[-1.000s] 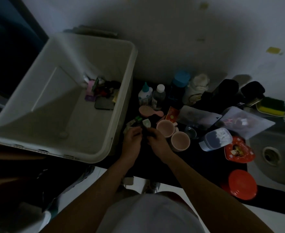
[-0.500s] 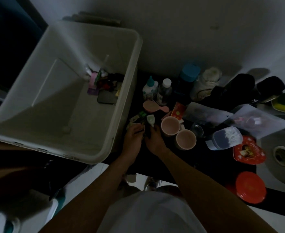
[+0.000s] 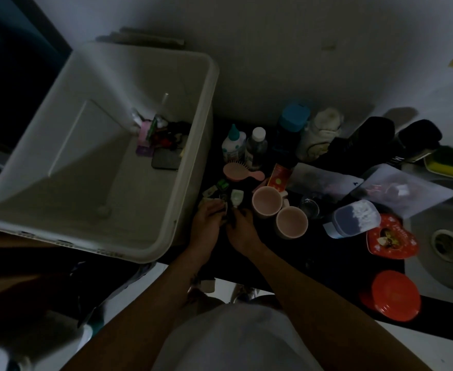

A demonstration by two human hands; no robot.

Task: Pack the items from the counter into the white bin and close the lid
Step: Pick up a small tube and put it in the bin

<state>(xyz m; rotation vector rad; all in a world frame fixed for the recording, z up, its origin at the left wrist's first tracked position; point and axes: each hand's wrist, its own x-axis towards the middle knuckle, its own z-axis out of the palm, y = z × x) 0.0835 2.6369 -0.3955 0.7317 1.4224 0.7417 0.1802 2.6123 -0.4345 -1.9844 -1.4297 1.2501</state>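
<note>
Left hand (image 3: 208,223) and right hand (image 3: 240,229), grips unclear, meet over small packets (image 3: 212,190) between white bin (image 3: 196,167) and pink mugs (image 3: 266,204).

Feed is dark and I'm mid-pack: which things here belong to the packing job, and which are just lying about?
Job: white bin, small packets, pink mugs, pink hairbrush, glue bottle, heart tin.
Probably just lying about: sink, sponge.

wear: light white shirt (image 3: 236,341) | forearms (image 3: 163,293): both bare
</note>
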